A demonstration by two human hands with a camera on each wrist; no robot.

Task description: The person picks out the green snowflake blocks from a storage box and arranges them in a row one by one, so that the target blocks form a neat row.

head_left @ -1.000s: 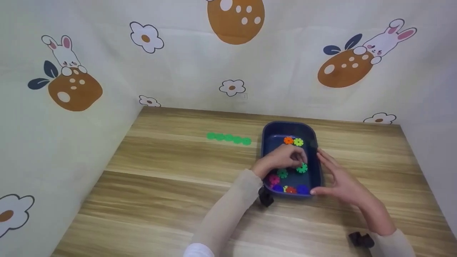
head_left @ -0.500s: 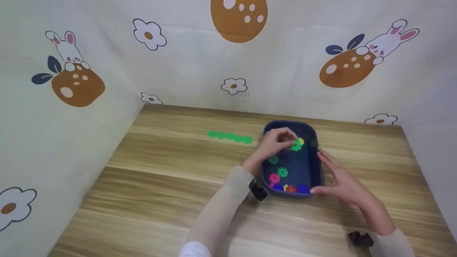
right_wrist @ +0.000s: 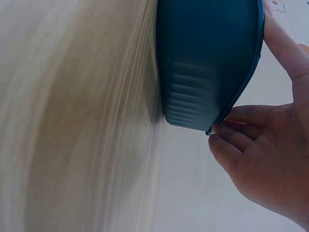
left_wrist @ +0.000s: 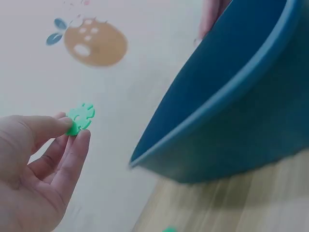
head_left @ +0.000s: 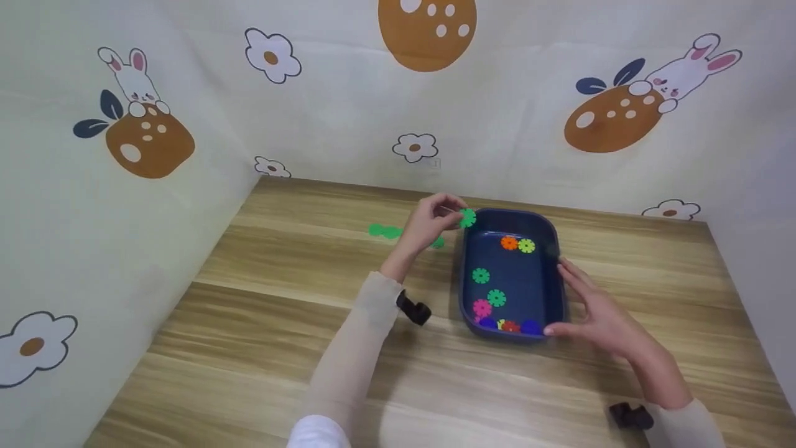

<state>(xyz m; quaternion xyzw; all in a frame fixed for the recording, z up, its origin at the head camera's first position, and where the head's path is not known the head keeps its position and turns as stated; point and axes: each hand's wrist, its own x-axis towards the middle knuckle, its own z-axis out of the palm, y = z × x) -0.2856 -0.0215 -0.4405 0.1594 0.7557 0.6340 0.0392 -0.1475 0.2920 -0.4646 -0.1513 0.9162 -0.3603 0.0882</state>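
My left hand [head_left: 429,221] pinches a bright green notched plastic disc [head_left: 467,218] between thumb and fingertips, above the left rim of a dark blue bin [head_left: 465,274]. The left wrist view shows the same disc [left_wrist: 81,119] at the fingertips. A row of joined green discs [head_left: 384,231] lies on the table, partly hidden behind my left hand. Inside the bin lie an orange disc [head_left: 509,242], a yellow disc [head_left: 526,245], two darker green discs [head_left: 481,275] and several others along the near end. My right hand [head_left: 600,320] rests against the bin's right side, fingers spread along the rim.
The wooden table [head_left: 267,311] meets a patterned cloth backdrop [head_left: 336,112] behind and at both sides. Black mounts [head_left: 415,309] are strapped to both wrists. The bin's walls rise above the discs lying inside.
The left hand, with the green disc in its fingers, has risen from inside the bin and moved up and left past the rim. The right hand stays at the bin's side.
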